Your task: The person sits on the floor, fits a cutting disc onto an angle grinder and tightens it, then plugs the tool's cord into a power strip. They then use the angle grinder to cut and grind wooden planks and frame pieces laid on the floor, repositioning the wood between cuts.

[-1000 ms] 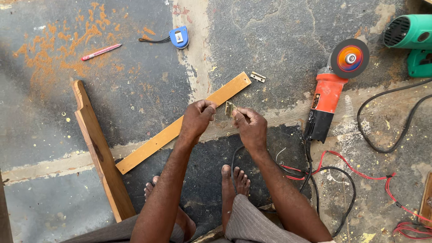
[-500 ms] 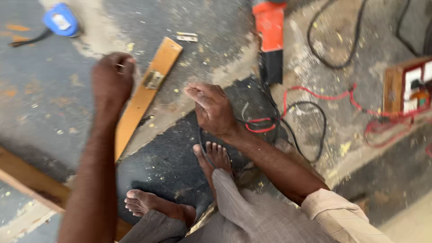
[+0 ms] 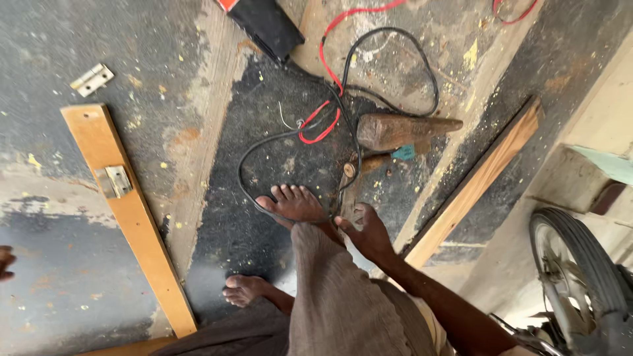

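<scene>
We see a worn concrete floor [image 3: 79, 283], patchy grey and tan, carrying a wooden slat [image 3: 132, 217] with a hinge [image 3: 114, 181] on it. A loose hinge [image 3: 91, 79] lies near its top end. Black and red cables [image 3: 343, 105] coil beside a hammer [image 3: 395, 135], and a second wooden strip [image 3: 478, 181] lies further right.

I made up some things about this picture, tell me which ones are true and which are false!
1. The right hand is reaching down by the hammer's wooden handle. True.
2. A hinge lies on the wooden strip. True.
3. The hammer is lying on the wooden strip. False: it lies on the floor among the black cable and the red wire.
4. The person wears shoes. False: both feet are bare.
5. Only the edge of the left hand shows, at the picture's left border. True.
</scene>
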